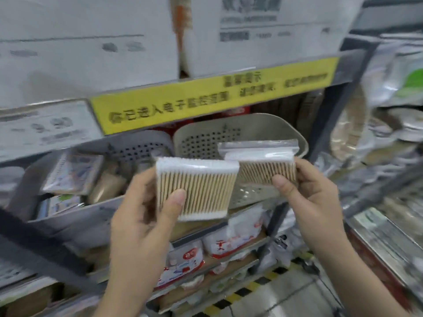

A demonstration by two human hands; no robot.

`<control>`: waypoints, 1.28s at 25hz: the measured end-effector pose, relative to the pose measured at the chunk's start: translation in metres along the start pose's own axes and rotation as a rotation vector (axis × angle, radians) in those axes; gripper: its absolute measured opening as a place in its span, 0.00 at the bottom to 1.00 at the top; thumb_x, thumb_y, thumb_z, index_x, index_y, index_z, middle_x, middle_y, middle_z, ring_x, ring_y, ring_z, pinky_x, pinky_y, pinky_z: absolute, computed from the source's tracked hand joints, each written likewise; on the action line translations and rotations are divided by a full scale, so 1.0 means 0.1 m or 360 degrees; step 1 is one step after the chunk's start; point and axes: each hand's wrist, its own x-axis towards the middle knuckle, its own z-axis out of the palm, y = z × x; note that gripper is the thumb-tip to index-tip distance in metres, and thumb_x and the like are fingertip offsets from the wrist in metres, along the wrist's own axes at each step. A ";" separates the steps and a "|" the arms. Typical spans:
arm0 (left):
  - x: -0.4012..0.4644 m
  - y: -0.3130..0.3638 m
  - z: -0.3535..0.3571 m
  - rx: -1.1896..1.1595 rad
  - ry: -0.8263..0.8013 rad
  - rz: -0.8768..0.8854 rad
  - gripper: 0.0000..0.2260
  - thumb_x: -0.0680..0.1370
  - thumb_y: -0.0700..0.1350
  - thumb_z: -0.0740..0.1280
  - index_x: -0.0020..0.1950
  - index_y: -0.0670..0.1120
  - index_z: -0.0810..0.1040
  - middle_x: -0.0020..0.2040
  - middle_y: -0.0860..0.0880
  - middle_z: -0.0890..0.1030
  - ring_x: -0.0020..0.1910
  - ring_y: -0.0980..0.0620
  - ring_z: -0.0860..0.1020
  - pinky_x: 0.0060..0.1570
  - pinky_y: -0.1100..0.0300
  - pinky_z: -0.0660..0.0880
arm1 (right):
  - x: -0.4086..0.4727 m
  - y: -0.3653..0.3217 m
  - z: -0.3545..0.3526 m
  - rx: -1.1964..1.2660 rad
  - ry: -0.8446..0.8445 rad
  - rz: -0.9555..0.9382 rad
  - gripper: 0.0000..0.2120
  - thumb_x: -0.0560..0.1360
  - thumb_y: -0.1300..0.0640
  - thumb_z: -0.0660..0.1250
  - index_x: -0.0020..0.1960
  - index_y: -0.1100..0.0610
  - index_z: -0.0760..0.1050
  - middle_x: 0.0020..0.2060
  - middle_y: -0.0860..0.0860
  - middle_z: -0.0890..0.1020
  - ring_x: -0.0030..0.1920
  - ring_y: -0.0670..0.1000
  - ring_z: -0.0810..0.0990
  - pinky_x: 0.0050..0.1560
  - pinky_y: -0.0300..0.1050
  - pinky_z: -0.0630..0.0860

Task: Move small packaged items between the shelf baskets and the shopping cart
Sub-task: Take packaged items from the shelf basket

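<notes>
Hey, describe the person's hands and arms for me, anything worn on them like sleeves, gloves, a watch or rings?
Both are bare. The left hand and right hand wear no gloves, and no rings show on the visible fingers. No watch or band appears on either wrist, and no sleeve reaches the visible forearms. The thumbnails look short and unpainted. The picture is somewhat blurred, so fine marks can't be ruled out.

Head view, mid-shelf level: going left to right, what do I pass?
Grey basket of small packets → left hand → its cotton swab pack → second cotton swab pack → right hand.
</notes>
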 end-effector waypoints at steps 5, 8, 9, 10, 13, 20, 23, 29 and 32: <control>-0.11 0.03 0.95 -0.0533 -0.0278 -0.0459 0.10 0.71 0.49 0.69 0.51 0.58 0.80 0.44 0.56 0.85 0.42 0.60 0.82 0.38 0.70 0.76 | -0.49 0.18 -0.85 0.0008 0.0544 0.0434 0.10 0.73 0.58 0.64 0.54 0.53 0.78 0.46 0.49 0.84 0.48 0.47 0.83 0.48 0.40 0.79; -0.17 -0.04 1.63 -0.0645 -0.0572 -0.0750 0.13 0.71 0.43 0.68 0.55 0.50 0.77 0.43 0.52 0.85 0.40 0.56 0.83 0.35 0.69 0.76 | -0.74 0.40 -1.42 0.0048 0.0887 0.0676 0.09 0.77 0.60 0.63 0.53 0.51 0.78 0.48 0.52 0.85 0.50 0.53 0.83 0.53 0.53 0.79; -0.20 -0.10 1.86 -0.0636 -0.0692 -0.0836 0.13 0.72 0.40 0.69 0.55 0.49 0.77 0.43 0.51 0.85 0.40 0.55 0.83 0.34 0.68 0.76 | -0.82 0.46 -1.63 0.0065 0.1004 0.0720 0.09 0.77 0.61 0.63 0.53 0.52 0.78 0.47 0.52 0.85 0.50 0.53 0.83 0.53 0.53 0.79; -0.24 -0.16 2.10 -0.0617 -0.0809 -0.0909 0.13 0.72 0.37 0.69 0.55 0.49 0.76 0.42 0.51 0.85 0.40 0.55 0.83 0.34 0.66 0.77 | -0.90 0.51 -1.83 0.0084 0.1109 0.0758 0.09 0.77 0.62 0.62 0.53 0.53 0.78 0.47 0.52 0.85 0.49 0.52 0.83 0.50 0.50 0.80; -0.39 -0.28 2.84 -0.0480 -0.1154 -0.0999 0.18 0.72 0.29 0.68 0.54 0.49 0.74 0.41 0.52 0.85 0.39 0.56 0.83 0.36 0.65 0.78 | -1.22 0.69 -2.53 0.0042 0.1425 0.0869 0.08 0.78 0.62 0.62 0.53 0.54 0.78 0.44 0.50 0.85 0.45 0.47 0.83 0.41 0.37 0.80; -0.78 -0.38 4.15 -0.0400 -0.1291 -0.1163 0.11 0.71 0.34 0.72 0.50 0.45 0.79 0.45 0.45 0.85 0.46 0.45 0.83 0.45 0.55 0.79 | -2.00 1.07 -3.77 0.0001 0.2060 0.1126 0.07 0.78 0.62 0.62 0.53 0.57 0.77 0.45 0.51 0.83 0.42 0.45 0.81 0.39 0.30 0.78; -0.83 -0.39 4.53 -0.0453 -0.1331 -0.1300 0.10 0.71 0.35 0.71 0.50 0.43 0.80 0.46 0.44 0.85 0.48 0.45 0.83 0.47 0.52 0.77 | -2.16 1.18 -3.95 0.0008 0.2138 0.1223 0.06 0.78 0.64 0.62 0.51 0.57 0.77 0.38 0.47 0.84 0.42 0.47 0.80 0.39 0.33 0.78; -0.76 -0.62 5.31 -0.0340 -0.1478 -0.1395 0.05 0.77 0.42 0.66 0.51 0.46 0.80 0.47 0.45 0.85 0.47 0.46 0.83 0.48 0.49 0.78 | -2.14 1.58 -4.09 -0.0015 0.2219 0.1426 0.07 0.77 0.64 0.63 0.53 0.60 0.78 0.45 0.54 0.83 0.46 0.53 0.81 0.45 0.45 0.75; -0.67 -0.84 5.80 -0.0115 -0.1623 -0.1337 0.05 0.80 0.43 0.61 0.52 0.49 0.76 0.48 0.46 0.84 0.46 0.47 0.82 0.45 0.51 0.78 | -1.95 1.80 -4.18 -0.0105 0.2218 0.1512 0.06 0.76 0.65 0.64 0.49 0.59 0.78 0.45 0.56 0.83 0.46 0.54 0.81 0.44 0.45 0.75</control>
